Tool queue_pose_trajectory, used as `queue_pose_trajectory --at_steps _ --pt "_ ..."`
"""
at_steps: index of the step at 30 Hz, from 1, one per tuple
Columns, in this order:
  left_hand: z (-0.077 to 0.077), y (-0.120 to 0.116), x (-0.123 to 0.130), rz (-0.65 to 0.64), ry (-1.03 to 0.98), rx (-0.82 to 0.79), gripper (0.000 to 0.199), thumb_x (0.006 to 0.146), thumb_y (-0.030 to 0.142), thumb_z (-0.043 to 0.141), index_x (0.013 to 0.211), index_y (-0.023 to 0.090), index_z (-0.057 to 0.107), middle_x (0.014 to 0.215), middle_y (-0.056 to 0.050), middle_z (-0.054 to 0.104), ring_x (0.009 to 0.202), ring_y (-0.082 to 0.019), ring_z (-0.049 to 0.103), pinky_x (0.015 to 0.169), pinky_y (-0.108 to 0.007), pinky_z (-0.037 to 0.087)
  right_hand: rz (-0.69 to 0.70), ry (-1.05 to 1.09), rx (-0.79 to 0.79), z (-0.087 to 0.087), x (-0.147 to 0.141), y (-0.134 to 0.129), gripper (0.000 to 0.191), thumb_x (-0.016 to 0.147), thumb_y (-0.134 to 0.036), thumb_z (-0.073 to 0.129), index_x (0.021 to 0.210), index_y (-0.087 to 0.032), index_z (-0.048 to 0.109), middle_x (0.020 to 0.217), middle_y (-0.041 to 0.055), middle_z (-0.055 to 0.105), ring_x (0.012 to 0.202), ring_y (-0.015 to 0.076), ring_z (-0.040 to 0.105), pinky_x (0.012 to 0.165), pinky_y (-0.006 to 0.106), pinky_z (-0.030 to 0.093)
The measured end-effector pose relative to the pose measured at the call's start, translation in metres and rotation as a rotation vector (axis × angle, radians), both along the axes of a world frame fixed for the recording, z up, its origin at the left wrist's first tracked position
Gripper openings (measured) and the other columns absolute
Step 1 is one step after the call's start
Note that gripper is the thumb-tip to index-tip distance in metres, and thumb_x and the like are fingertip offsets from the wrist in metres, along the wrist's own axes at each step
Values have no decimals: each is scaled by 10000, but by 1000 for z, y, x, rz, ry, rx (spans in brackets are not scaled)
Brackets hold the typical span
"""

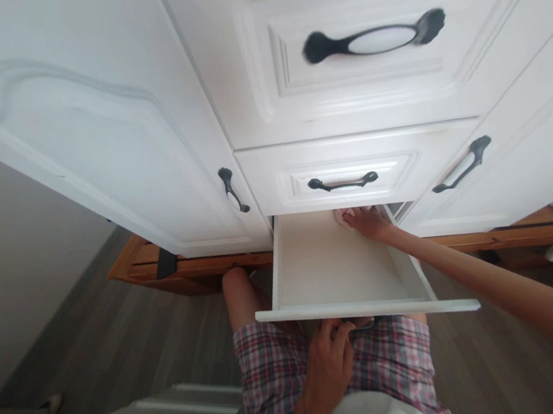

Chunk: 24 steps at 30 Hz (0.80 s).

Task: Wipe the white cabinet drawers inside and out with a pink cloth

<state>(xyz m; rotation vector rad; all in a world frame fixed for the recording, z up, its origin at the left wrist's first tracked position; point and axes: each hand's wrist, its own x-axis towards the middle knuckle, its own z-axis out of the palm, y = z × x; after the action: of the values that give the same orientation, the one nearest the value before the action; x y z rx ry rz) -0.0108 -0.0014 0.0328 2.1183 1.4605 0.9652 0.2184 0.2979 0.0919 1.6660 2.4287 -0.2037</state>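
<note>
Drawer [335, 273] at frame centre is pulled fully out. Right hand [366, 221] is pressed on a pale cloth [344, 215] at its back; left hand [331, 355] is curled under the drawer handle [361, 323]. Front floor appears not yet wiped.

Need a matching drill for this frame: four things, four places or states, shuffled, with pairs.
Things:
1. right hand
2. left hand
3. bottom drawer
4. pale cloth

Places or states:
A. pulled open, its floor bare apart from the hand and cloth at the back
B. at the back of the drawer, under the fingers
C. gripping the drawer's front from below
D. reaching into the drawer's far right corner

Pairs: 1-D, 2-C, 3-A, 4-B
</note>
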Motion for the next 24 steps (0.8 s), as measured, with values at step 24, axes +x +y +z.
queue_pose_trajectory --at_steps 24 --pt "-10 4 3 -12 -43 27 391 995 67 506 1283 256 690 1118 -69 691 996 -227 733 936 -383 654 247 -109 -750 29 -24 -105 343 975 -385 493 1207 -246 703 1117 145 753 991 340 742 822 441 522"
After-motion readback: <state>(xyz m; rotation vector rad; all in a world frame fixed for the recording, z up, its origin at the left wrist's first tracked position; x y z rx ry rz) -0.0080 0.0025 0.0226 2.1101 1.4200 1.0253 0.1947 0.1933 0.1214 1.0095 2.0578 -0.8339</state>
